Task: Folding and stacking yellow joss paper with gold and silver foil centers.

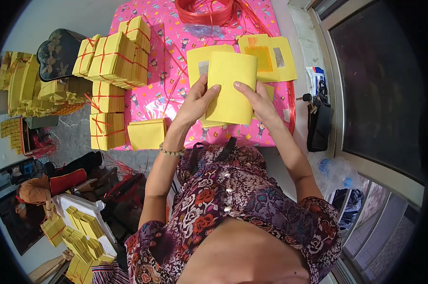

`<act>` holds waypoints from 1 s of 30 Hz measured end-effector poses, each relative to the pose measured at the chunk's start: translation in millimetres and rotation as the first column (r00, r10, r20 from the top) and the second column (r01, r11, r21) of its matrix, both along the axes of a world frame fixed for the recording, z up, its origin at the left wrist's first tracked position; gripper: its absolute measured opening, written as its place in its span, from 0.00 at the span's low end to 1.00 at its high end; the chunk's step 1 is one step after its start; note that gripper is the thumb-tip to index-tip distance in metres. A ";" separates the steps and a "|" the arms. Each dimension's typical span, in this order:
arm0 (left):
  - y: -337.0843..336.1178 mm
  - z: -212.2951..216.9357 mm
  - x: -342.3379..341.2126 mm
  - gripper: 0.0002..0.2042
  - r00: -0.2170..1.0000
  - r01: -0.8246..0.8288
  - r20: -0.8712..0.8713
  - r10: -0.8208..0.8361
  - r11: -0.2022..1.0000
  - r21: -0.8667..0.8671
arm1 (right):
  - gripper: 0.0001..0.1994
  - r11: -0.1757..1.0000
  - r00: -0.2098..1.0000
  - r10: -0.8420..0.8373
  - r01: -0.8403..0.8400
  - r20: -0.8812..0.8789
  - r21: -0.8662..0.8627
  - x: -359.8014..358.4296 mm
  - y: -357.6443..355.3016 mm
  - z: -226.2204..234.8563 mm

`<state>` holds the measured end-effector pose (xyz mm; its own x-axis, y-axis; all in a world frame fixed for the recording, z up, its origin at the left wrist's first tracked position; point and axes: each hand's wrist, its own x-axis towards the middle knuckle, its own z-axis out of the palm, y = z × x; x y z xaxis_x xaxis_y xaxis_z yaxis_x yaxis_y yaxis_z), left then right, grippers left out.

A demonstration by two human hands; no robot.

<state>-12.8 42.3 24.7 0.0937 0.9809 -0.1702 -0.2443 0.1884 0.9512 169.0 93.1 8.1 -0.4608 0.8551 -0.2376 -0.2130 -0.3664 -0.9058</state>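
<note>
Over the pink table, both of my hands grip a stack of yellow joss paper (231, 78), slightly bent. My left hand (195, 104) holds its left edge with the thumb on top, and my right hand (262, 102) does the same on the right. The fingers beneath are hidden. Behind it lies a sheet with a silver patch (194, 59), partly covered. Further right are a sheet with an orange square (263, 71) and another silver-patched sheet (286, 66). A separate yellow stack (146, 135) rests at the table's near left edge.
Yellow bundles tied with red string (107, 57) are piled along the left of the pink patterned tablecloth (176, 94). A red coil of strapping (207, 14) sits at the far edge. At lower left, another person (34, 191) handles yellow paper by a white table. A window (375, 90) stands right.
</note>
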 end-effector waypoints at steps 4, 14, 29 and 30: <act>-1.6 -4.9 3.3 0.19 0.999 -0.024 -0.034 0.026 0.999 0.037 | 0.20 0.998 0.999 0.001 -0.004 0.040 0.061 -0.8 -0.8 4.3; -13.9 8.9 30.8 0.20 0.979 -0.186 -0.057 0.197 0.969 0.162 | 0.19 0.951 0.994 -0.078 0.050 0.082 0.305 0.5 -19.8 18.0; -32.0 10.0 39.6 0.22 0.964 -0.229 -0.077 0.254 0.942 0.245 | 0.18 0.925 0.990 -0.096 0.050 0.103 0.377 6.0 -36.7 38.0; -32.1 10.2 39.1 0.22 0.966 -0.217 -0.083 0.244 0.944 0.250 | 0.18 0.925 0.990 -0.098 0.052 0.104 0.375 6.1 -36.7 38.5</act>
<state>26.3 10.2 34.9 -0.1462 0.9865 0.0734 -0.1445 -0.0947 0.9850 175.1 56.5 46.6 -0.3797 0.9235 0.0540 -0.1093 0.0132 -0.9939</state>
